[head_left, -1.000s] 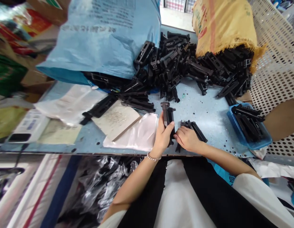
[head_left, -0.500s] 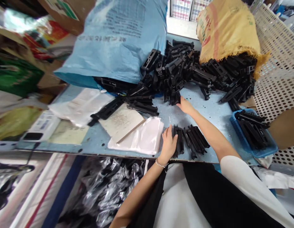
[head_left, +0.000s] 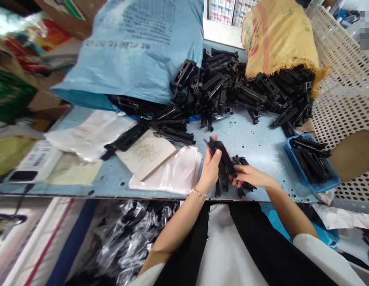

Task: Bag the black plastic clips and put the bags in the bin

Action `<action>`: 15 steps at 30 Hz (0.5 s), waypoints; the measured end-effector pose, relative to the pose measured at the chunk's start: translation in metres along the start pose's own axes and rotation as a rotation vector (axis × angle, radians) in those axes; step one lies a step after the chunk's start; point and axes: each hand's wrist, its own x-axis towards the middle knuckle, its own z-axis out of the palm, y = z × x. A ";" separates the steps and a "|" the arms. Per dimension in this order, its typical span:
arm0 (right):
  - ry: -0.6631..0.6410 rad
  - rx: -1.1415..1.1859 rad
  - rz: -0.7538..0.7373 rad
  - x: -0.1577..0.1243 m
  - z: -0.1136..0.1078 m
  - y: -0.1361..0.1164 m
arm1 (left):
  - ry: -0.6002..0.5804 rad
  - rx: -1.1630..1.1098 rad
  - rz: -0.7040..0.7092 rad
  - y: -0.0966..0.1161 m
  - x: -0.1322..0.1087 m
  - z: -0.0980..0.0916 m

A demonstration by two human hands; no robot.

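Both hands are on long black plastic parts (head_left: 225, 157), held tilted just above the worktable; there seem to be two together, but overlap hides the count. My left hand (head_left: 211, 166) wraps around their upper left end, thumb on top. At the lower right end, my right hand (head_left: 249, 176) grips with its fingers, thumb side up. Beneath and behind the hands, a short row of similar black parts (head_left: 243, 162) lies on the table, partly covered. A large heap of the same parts (head_left: 220, 83) rests farther back.
A blue sack (head_left: 133, 51) and a yellow sack (head_left: 281, 39) spill parts at the back. Left of my hands lie clear plastic bags (head_left: 169, 174) and a flat board (head_left: 145, 155). To the right stand a blue basket (head_left: 324, 184) of parts and a perforated cream crate (head_left: 348, 103).
My right hand has come back from the heap's front edge toward my body. My left hand has lifted off the row, and both now hold black parts between them.
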 end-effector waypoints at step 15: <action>0.320 -0.681 -0.404 0.021 0.013 -0.037 | 0.060 0.348 0.135 0.024 -0.033 -0.030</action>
